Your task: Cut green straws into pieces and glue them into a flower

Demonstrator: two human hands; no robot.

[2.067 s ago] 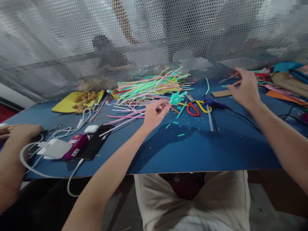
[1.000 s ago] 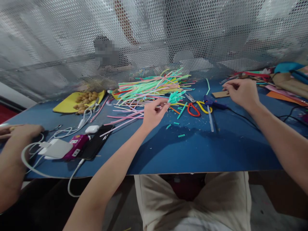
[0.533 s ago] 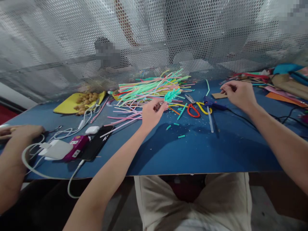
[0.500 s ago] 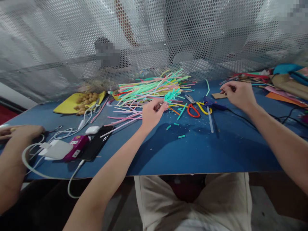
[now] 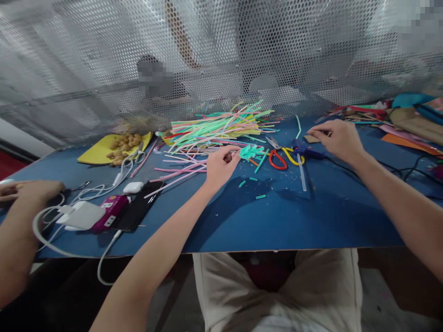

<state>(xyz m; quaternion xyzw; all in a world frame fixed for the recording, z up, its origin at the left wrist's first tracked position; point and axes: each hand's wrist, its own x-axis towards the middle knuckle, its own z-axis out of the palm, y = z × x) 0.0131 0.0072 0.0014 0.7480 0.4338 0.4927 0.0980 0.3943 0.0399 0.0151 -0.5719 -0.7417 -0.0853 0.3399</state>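
Note:
My left hand (image 5: 223, 166) pinches a bundle of looped, fuzzy mint-green pipe cleaners (image 5: 251, 152) by one end, held above the middle of the table. My right hand (image 5: 341, 140) hovers above a small piece of brown cardboard (image 5: 312, 139). Its fingers are bent together, and whether anything is between them is hidden. A blue hot glue gun (image 5: 309, 152) with a clear glue stick (image 5: 302, 177) in it lies just left of that hand. Scissors (image 5: 278, 159) with one red and one yellow handle lie between my hands.
A large heap of pastel pipe cleaners (image 5: 214, 127) lies behind my left hand. Short green offcuts (image 5: 260, 197) lie in front. On the left are a phone (image 5: 138, 210), a purple power bank (image 5: 110, 213), cables and another person's hand (image 5: 38, 188). Coloured sheets (image 5: 411, 138) pile up at right.
The green bundle has tilted down, its tip swinging from upward to nearly level. My right hand has shifted slightly left, its fingers reaching further towards the glue gun.

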